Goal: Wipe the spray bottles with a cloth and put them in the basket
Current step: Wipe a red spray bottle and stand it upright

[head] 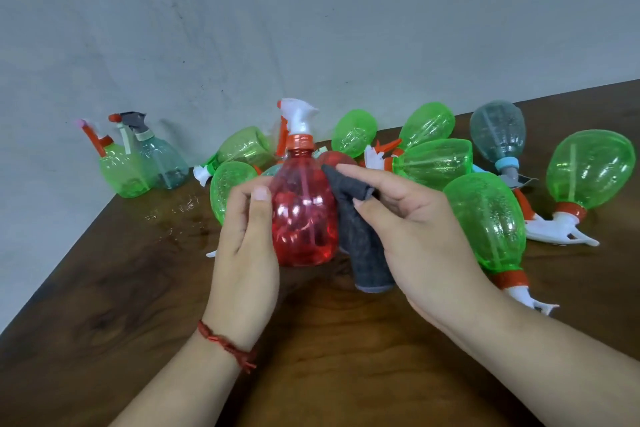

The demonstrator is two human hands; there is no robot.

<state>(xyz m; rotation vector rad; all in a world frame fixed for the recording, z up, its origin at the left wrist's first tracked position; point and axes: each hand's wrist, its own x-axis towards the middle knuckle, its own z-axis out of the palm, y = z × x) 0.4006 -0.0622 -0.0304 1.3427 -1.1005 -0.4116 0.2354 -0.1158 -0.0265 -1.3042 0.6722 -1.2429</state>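
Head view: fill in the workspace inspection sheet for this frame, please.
Surface: dark wooden table, with a few water drops towards its left.
Job's things: red spray bottle upright, dark grey cloth against its right side; no basket in view.
Clutter: green spray bottles lying on their sides behind and to the right; two upright bottles by the wall, far left.
Grips: left hand holds the red spray bottle; right hand pinches the dark grey cloth.
Cables: nothing seen.
Surroundings: grey wall; red thread bracelet on the left wrist.
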